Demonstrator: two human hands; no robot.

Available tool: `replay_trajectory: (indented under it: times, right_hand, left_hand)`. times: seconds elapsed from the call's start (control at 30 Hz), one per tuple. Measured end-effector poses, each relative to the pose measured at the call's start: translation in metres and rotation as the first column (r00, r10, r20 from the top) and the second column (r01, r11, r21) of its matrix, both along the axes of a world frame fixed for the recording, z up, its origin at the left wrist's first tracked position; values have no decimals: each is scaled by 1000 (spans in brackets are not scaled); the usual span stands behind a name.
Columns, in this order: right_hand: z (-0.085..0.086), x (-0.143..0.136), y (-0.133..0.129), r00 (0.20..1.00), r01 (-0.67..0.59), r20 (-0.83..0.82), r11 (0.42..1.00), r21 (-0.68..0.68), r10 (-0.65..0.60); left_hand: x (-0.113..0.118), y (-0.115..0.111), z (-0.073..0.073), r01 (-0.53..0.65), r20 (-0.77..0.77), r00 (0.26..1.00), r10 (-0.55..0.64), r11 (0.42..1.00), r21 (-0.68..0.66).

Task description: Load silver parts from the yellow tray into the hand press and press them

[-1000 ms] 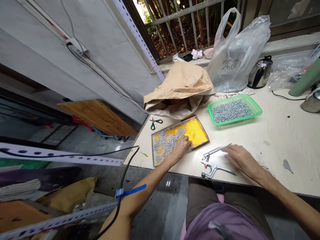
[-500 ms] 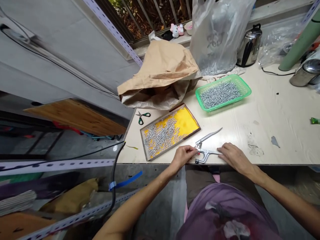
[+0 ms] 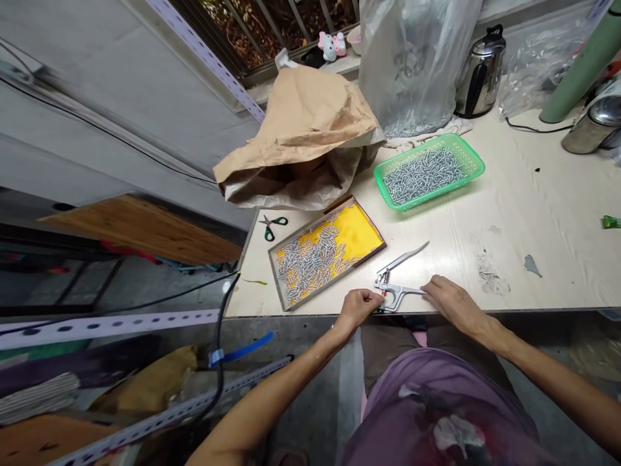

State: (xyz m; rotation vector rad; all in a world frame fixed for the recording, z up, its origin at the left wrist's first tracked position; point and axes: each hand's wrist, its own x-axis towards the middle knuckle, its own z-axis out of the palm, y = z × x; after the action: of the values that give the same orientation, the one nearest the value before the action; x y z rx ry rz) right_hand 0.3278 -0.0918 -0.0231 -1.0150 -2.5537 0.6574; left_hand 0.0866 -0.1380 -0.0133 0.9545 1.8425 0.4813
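Head camera is showing the left hand (image 3: pixel 359 307), one second ago in the tray (image 3: pixel 359 228), now pinching fingertips together, contents unclear, at the pliers (image 3: pixel 407 290) lying on the table (image 3: pixel 528 200), while the half-curled right hand (image 3: pixel 452 303) is touching their handle, grip unclear, work apparently moving there.

Leftward, the tray (image 3: pixel 334 279) blocks; right of the basket (image 3: pixel 436 195), tabletop (image 3: pixel 548 194) lies open.

Left fingers (image 3: pixel 375 299) pinch together while right fingers (image 3: pixel 430 287) bend.
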Motion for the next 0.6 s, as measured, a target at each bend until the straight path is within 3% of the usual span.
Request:
replay_trajectory:
  times: [0.27,0.4,0.6]
  right_hand:
    - [9,1,8,991,-50,124,998,39,45]
    - [12,0,28,976,-59,214,993,101,36]
    - [15,-13,59,922,-176,359,982,60,144]
  left_hand:
    - [-1,3,3,49,33,998,-44,986,-156]
    - [-2,3,2,41,57,998,-31,984,-173]
    - [-1,1,2,10,48,999,-2,985,-174]
